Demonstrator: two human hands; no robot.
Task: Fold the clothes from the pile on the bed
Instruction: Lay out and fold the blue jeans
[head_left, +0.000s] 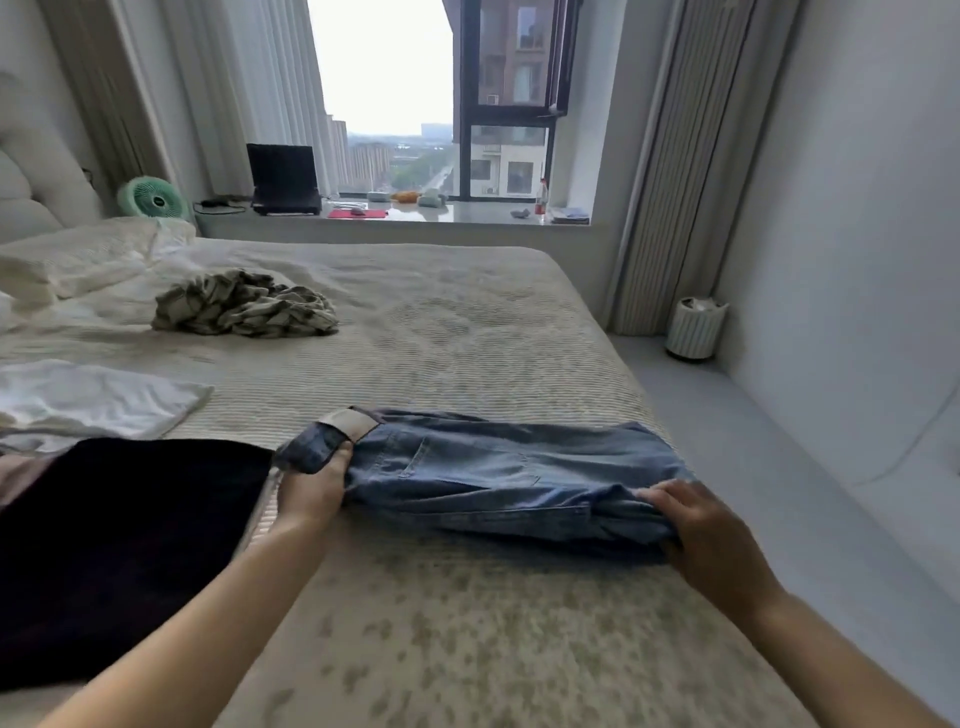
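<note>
Folded blue jeans (493, 478) lie across the near right part of the bed (467, 322). My left hand (311, 491) grips their left end by the waistband with its tan label. At the jeans' right end my right hand (701, 525) holds the bunched denim, fingers curled over the fold. A crumpled grey-and-cream garment (244, 304) sits further back on the bed. To the left of the jeans a dark folded garment (119, 545) lies flat, and beyond it a white one (93, 397).
Rumpled white bedding (78, 265) is heaped at the far left by the headboard. The bed's right edge drops to a grey floor with a small white bin (693, 327). A window sill (467, 213) behind holds a laptop, a fan and small items.
</note>
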